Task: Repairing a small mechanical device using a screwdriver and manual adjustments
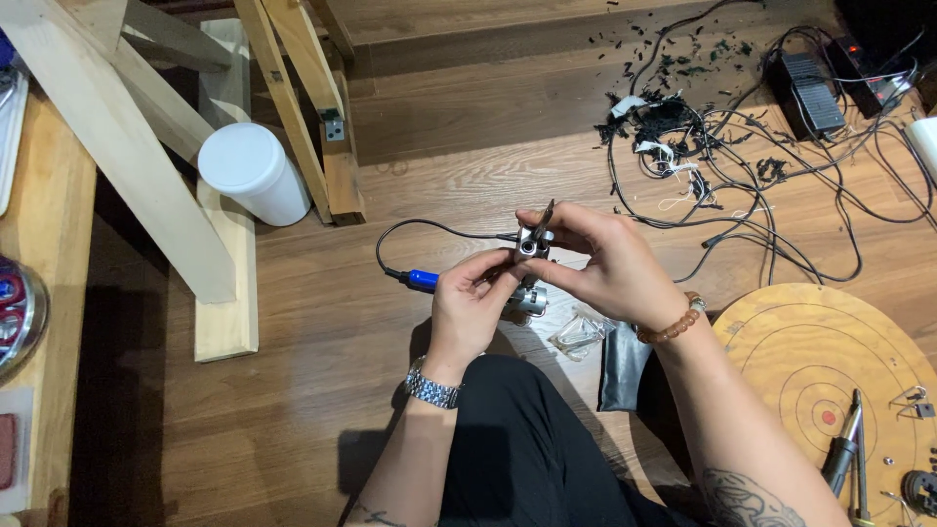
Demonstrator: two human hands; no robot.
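Note:
Both my hands meet over the wooden floor above my knee. My left hand (470, 310) grips a small tool with a blue handle (422, 281), whose black cable (410, 229) loops off to the left. My right hand (600, 262) pinches a small silver metal block with a round hole (533, 244) between thumb and fingers; a thin dark pin sticks up from it. A silver cylindrical part (529, 301) shows just below the block, between my hands. A metal watch sits on my left wrist, a bead bracelet on my right.
A white plastic jar (254, 173) stands by wooden frame legs (293, 107). A tangle of black cables and debris (703, 137) with power bricks (805, 93) lies at the back right. A round wooden board (800, 342) holds tools at the right. A clear bag (578, 335) and dark pouch (621, 366) lie below my hands.

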